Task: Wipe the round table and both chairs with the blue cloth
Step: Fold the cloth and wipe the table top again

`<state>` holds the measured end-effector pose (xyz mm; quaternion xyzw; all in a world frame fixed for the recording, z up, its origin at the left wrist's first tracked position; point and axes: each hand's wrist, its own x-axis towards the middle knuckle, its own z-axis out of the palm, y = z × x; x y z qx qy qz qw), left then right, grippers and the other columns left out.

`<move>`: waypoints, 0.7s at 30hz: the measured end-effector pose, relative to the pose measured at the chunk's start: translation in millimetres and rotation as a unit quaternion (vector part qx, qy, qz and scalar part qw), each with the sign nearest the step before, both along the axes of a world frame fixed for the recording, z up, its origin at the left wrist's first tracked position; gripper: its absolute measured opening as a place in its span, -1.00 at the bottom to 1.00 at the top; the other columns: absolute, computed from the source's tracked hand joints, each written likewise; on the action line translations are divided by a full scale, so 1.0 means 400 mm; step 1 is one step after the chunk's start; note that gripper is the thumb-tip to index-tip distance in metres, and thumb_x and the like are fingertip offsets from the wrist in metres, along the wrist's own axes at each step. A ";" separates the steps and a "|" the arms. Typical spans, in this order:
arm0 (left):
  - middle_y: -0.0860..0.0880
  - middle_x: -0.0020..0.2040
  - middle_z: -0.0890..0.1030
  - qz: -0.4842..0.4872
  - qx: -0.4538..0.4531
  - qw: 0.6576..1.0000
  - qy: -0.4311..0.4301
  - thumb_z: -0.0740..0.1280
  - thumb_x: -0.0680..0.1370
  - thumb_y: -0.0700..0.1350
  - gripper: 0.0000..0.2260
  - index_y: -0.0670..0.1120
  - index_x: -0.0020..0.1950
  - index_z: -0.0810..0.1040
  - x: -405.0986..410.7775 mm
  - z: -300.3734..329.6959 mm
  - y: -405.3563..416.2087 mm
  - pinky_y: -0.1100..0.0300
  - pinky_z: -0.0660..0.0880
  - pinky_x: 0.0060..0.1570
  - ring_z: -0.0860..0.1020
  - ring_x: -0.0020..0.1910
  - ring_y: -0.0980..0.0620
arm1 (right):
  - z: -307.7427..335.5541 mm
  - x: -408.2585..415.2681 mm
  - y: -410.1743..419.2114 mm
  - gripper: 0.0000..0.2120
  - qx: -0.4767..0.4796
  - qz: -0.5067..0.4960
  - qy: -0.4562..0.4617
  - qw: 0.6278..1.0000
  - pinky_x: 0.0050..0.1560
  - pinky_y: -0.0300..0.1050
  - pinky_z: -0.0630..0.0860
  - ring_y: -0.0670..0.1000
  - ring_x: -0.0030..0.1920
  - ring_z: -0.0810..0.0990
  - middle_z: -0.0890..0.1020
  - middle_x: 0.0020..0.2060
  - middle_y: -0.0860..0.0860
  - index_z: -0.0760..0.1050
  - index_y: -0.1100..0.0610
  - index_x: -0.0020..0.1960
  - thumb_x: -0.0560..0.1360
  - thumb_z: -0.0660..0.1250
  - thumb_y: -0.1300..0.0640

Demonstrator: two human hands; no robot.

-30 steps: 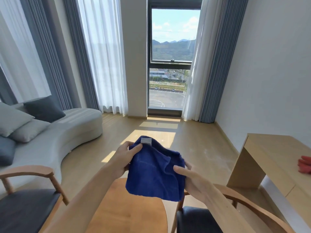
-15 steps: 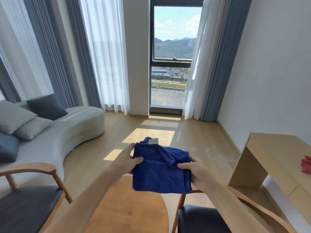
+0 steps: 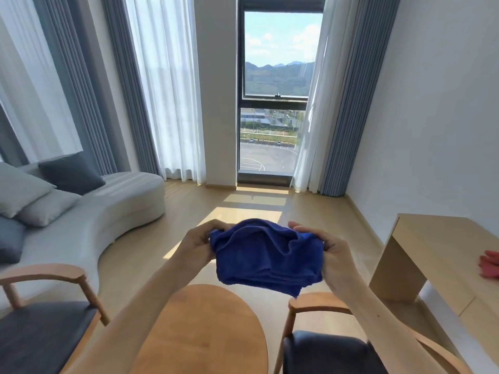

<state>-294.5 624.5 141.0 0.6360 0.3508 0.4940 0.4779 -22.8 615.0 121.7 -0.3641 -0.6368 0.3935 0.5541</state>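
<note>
The blue cloth (image 3: 266, 256) hangs folded in the air between both hands, above the far edge of the round wooden table (image 3: 205, 333). My left hand (image 3: 198, 242) grips its left end. My right hand (image 3: 333, 255) grips its right end. One wooden chair with a dark seat (image 3: 43, 327) stands left of the table. The other chair (image 3: 324, 349) stands to the right, partly hidden by my right forearm.
A curved grey sofa (image 3: 89, 220) with several cushions lies at the left. A light wooden desk (image 3: 442, 255) stands against the right wall with a red thing (image 3: 490, 263) on it. Wooden floor runs to the window (image 3: 272, 103) ahead.
The cloth has been folded down into a shorter, thicker bundle, its white tag now hidden. Both hands have moved to grip its two ends.
</note>
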 end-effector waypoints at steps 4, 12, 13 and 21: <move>-0.12 -0.18 0.59 -0.049 -0.054 0.996 -0.049 0.09 0.55 -0.51 -0.59 -0.13 -0.16 0.62 -0.010 -0.002 0.002 0.24 0.47 -0.27 0.52 -0.23 0.00 | 0.013 0.011 -0.003 -0.66 0.023 0.029 -0.049 0.998 -0.01 -0.22 0.57 -0.03 0.03 0.62 0.66 0.01 -0.12 0.58 -0.21 0.10 0.54 0.26 0.21; -0.27 -0.12 0.57 -0.089 -0.127 0.984 -0.091 0.06 0.46 -0.44 -0.67 -0.19 -0.32 0.54 -0.023 0.017 -0.002 0.19 0.47 -0.23 0.53 -0.16 -0.14 | 0.036 0.040 -0.007 -0.54 -0.003 0.159 -0.053 0.986 0.06 -0.02 0.57 0.18 0.17 0.54 0.58 0.18 0.06 0.64 -0.04 -0.04 0.58 0.11 0.42; -0.28 -0.09 0.56 -0.097 -0.140 0.982 -0.087 0.11 0.41 -0.36 -0.77 -0.21 -0.30 0.53 -0.024 0.021 -0.004 0.16 0.46 -0.18 0.52 -0.13 -0.16 | 0.041 0.043 -0.006 -0.57 -0.010 0.166 -0.055 0.984 0.09 0.00 0.56 0.19 0.21 0.52 0.57 0.21 0.06 0.63 -0.04 -0.08 0.56 0.12 0.40; 0.03 -0.34 0.47 -0.017 -0.054 0.992 0.117 0.47 0.38 -0.12 -0.78 -0.09 -0.27 0.41 -0.019 -0.002 0.000 0.33 0.31 -0.37 0.40 -0.33 0.07 | 0.065 0.053 0.002 -0.65 -0.071 0.205 -0.181 0.959 -0.15 -0.07 0.57 0.10 -0.06 0.57 0.58 0.02 0.17 0.59 -0.03 -0.05 0.48 0.19 0.38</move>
